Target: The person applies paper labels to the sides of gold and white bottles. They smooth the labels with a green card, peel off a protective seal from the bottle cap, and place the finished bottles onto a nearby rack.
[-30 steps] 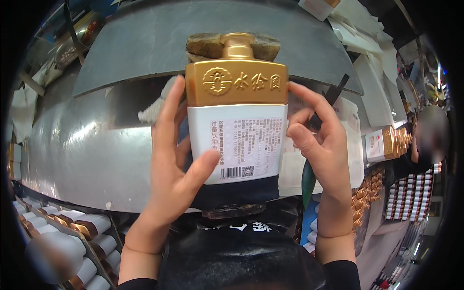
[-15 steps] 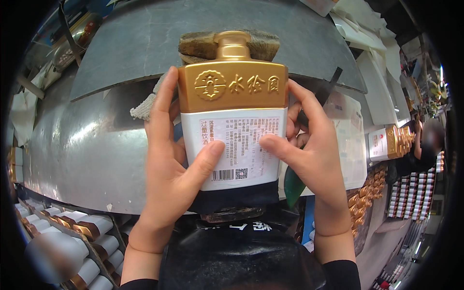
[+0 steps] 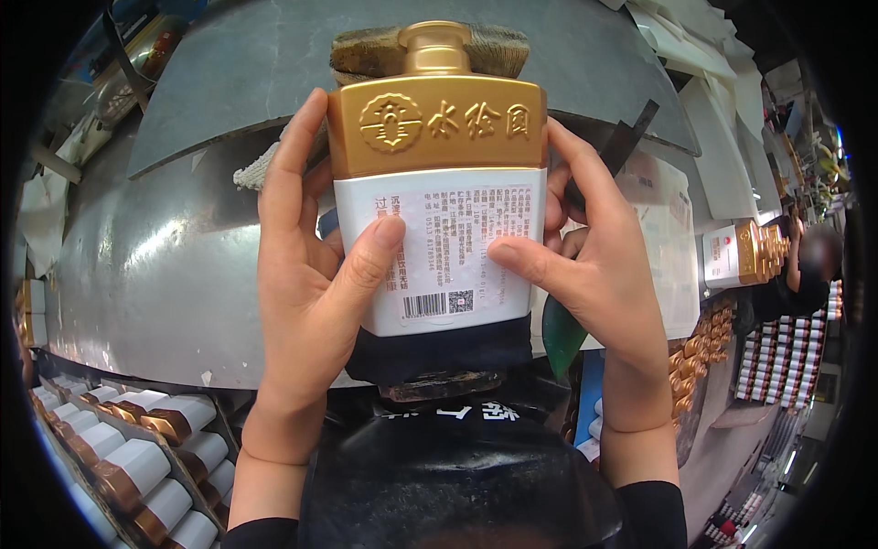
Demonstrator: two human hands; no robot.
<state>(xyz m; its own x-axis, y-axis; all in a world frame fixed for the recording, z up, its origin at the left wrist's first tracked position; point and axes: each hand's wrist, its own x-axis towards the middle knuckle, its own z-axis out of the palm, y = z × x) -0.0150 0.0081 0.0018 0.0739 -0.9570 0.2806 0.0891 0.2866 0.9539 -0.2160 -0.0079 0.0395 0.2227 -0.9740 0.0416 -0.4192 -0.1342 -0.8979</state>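
Between my two hands is a flat, broad bottle (image 3: 439,133) with a gold neck and shoulder and a white body. A printed label (image 3: 444,247) lies on its white face. My left hand (image 3: 315,293) grips the left side, its thumb pressed on the label's left part. From the other side my right hand (image 3: 599,284) holds the bottle, its thumb at the label's right edge and its fingers partly hidden behind. A worn wooden block (image 3: 366,57) shows behind the neck. Dark cloth (image 3: 439,352) lies below the bottle's bottom end.
The metal table (image 3: 165,274) carries a grey board (image 3: 247,82), a white knitted piece (image 3: 251,174), a black strip (image 3: 631,133) and a pale sheet (image 3: 672,238). A green piece (image 3: 562,339) is below my right hand. Racked bottles (image 3: 137,457) stand lower left; other bottles (image 3: 732,256) and a person (image 3: 809,284) are right.
The bottle and both hands have shifted upward in the picture. My left thumb has moved up along the label and now covers more of its left part.
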